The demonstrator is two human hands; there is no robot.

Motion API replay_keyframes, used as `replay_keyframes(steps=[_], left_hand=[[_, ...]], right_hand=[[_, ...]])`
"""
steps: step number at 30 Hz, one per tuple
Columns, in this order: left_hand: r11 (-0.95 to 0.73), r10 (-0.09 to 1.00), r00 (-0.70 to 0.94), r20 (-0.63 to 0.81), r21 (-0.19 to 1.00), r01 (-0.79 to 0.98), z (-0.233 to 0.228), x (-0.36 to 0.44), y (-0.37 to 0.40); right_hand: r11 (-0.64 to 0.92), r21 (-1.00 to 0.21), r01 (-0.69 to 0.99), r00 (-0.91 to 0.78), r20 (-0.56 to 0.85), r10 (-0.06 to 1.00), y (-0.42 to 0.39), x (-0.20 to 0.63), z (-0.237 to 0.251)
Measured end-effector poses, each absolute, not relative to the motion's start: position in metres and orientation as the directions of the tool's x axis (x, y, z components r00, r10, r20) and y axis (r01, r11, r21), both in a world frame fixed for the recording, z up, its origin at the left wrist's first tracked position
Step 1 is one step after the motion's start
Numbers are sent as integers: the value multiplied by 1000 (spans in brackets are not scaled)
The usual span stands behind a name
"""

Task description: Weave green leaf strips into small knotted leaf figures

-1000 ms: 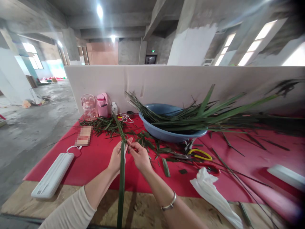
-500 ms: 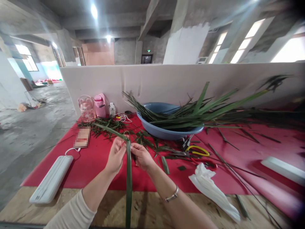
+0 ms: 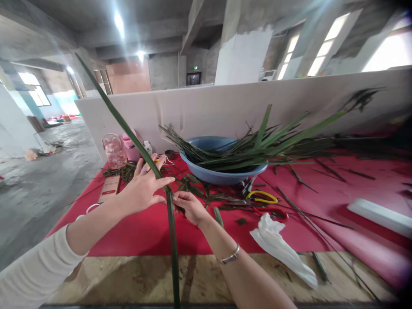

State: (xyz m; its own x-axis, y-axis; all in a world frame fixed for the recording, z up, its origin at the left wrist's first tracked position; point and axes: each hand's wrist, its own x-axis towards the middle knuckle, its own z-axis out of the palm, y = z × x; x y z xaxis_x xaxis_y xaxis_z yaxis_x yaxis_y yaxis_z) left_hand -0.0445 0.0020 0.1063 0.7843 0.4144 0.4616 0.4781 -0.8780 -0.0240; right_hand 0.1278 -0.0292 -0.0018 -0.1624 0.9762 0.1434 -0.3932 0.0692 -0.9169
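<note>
A long green leaf strip [image 3: 174, 257] hangs down towards the table's front edge, and another length slants up to the far left from where my right hand grips. My right hand [image 3: 190, 209] is closed, pinching the leaf between thumb and fingers at that bend. Fingers spread, my left hand [image 3: 144, 186] lies against the slanting length, which crosses among its fingers; they are not closed round it. Exactly how the leaf passes between them is hard to make out. Leaf scraps [image 3: 193, 187] lie behind my right hand.
A blue basin [image 3: 222, 177] full of long leaves stands at the back. Yellow-handled scissors [image 3: 263, 196], a red-handled tool [image 3: 280, 214] and crumpled white tissue [image 3: 277, 240] lie right. A phone [image 3: 109, 189] and pink bottles [image 3: 114, 152] are left. A white panel [image 3: 206, 107] rises behind.
My left hand has opened from its pinch and moved left, fingers spreading. The far length of leaf has swung up and now points high to the left. My right hand keeps its pinch.
</note>
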Motion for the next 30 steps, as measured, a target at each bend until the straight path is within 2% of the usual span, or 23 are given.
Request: replay_keyframes(steps=[3,5,9,13,18,22,25,27,28,30], left_hand=[[-915,400,875,273,56,401,104,-42,13],[-915,401,893,205,129,382,103,-41,18],[-889,443,883,154,205,410,108,-42,15],[-885,430,895,117,250,393,111,-43,8],[-887,417,903,106,264,379,105,-44,8],[-863,457,876,154,314,395,101,-45,12],[-825,527,789,315,412,387,86,-43,8],[-784,609,606,511,505,361,68,-39,-2],[-759,648,461,606,565,325,58,-37,-8],[-688,724,167,670,680,254,38,-31,-22]], right_hand=[[52,-907,-418,-183,140,973,-28,126,-4],[40,-899,-435,-187,133,973,-29,125,-6],[22,-894,-447,-225,136,965,-31,124,-6],[5,-907,-422,-294,142,945,-35,123,0],[22,-917,-398,-257,134,957,-37,119,5],[3,-909,-418,-223,105,969,-37,115,3],[18,-881,-472,-161,107,981,-35,115,2],[33,-853,-521,-98,98,990,-33,116,2],[34,-840,-542,-70,85,994,-32,117,3],[29,-822,-569,-27,54,998,-30,119,3]])
